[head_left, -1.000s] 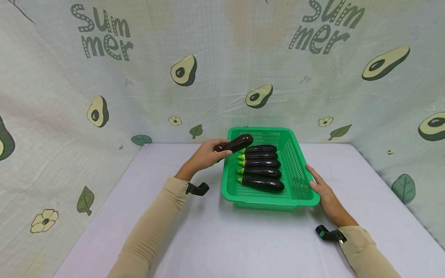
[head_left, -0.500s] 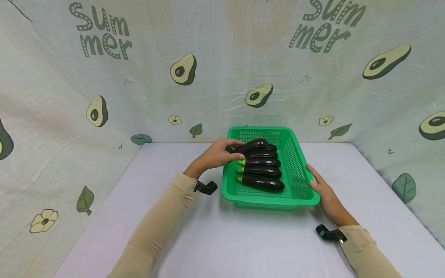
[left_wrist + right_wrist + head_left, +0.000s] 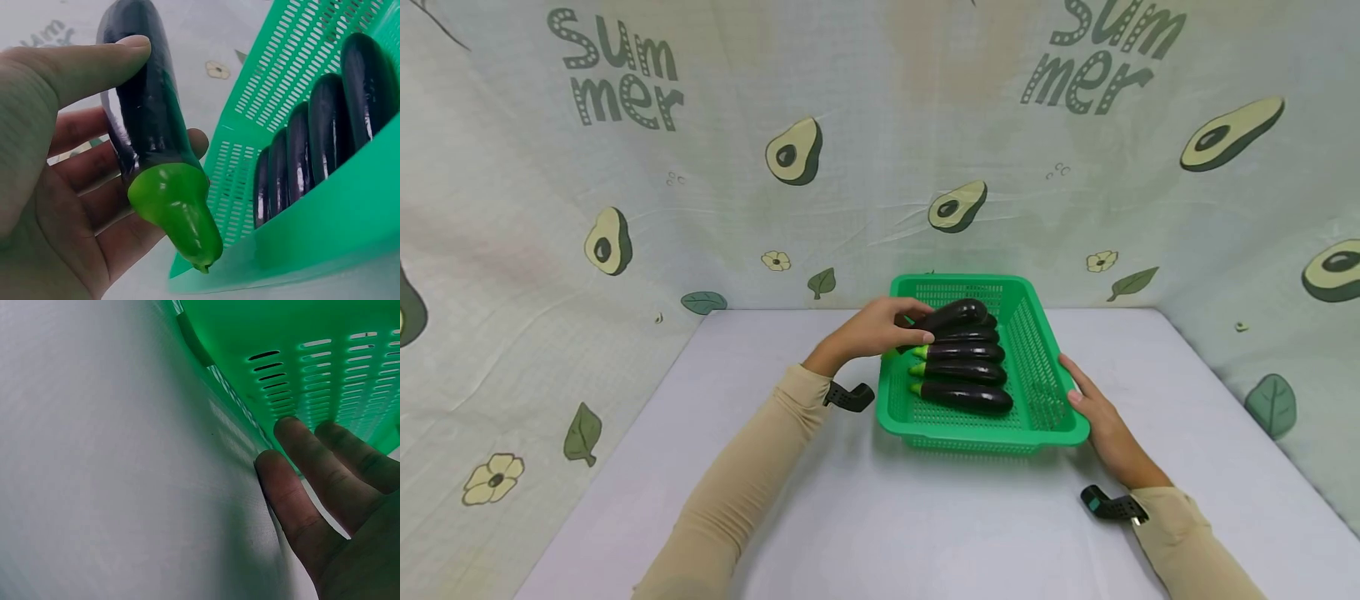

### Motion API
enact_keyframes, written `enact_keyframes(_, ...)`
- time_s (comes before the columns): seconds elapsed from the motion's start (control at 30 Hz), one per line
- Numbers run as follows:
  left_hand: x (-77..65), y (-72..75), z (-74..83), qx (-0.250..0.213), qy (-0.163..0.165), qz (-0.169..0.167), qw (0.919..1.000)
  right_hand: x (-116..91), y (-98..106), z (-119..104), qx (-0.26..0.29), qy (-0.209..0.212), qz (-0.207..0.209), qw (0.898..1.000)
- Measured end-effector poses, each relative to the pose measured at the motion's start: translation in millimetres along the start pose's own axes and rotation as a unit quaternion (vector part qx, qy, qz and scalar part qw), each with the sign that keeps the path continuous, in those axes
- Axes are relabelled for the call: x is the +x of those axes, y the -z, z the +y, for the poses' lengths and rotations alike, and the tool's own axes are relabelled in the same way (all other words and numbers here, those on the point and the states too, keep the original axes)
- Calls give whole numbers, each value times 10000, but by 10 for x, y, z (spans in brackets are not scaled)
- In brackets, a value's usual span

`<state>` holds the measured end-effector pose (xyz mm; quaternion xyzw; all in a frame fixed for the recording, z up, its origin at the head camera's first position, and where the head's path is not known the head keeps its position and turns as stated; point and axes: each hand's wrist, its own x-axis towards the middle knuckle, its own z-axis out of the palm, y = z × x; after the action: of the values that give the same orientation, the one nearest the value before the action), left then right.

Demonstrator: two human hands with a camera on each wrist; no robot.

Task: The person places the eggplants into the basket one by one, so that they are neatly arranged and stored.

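Note:
My left hand (image 3: 880, 327) grips a glossy dark purple eggplant (image 3: 958, 314) over the far left part of a green plastic basket (image 3: 970, 436). In the left wrist view the thumb lies across its body, the fingers are behind it, and the green stem end points down near the rim. Several other eggplants (image 3: 967, 397) lie side by side in the basket, stems to the left; the held one covers part of the farthest. My right hand (image 3: 1105, 421) holds the basket's right side, thumb at the rim, and in the right wrist view its fingers (image 3: 294, 494) touch the slotted outer wall.
The basket stands on a white-covered table (image 3: 970, 525), close to the back. Behind it hangs a cloth (image 3: 865, 167) printed with avocados, leaves and lettering. A black wrist device (image 3: 850, 398) is on the left wrist, another (image 3: 1112, 505) on the right.
The left hand has moved right with the eggplant, from the basket's left rim to over the row's far end, and lowered it. The right hand and basket have stayed put.

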<state>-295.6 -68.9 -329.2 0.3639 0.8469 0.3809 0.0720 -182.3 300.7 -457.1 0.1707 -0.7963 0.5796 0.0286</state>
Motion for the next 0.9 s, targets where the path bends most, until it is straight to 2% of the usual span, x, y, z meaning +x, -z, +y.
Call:
enact_keyframes(0.4, 92, -72, -12, -4, 56, -109, 9999, 1, 5, -32, -27, -99, -76, 9999)
enact_keyframes(0.6, 158, -89, 12, 76, 91, -291, 9995, 3, 12, -10, -15, -18, -25, 10000)
enact_keyframes(0.77, 208, -121, 40, -50, 141, -418, 9990, 5, 12, -8, -3, -1, -15, 10000)
enact_keyframes(0.9, 223, -177, 64, -120, 180, -644, 9977, 8, 7, -14, 43, -18, -32, 10000)
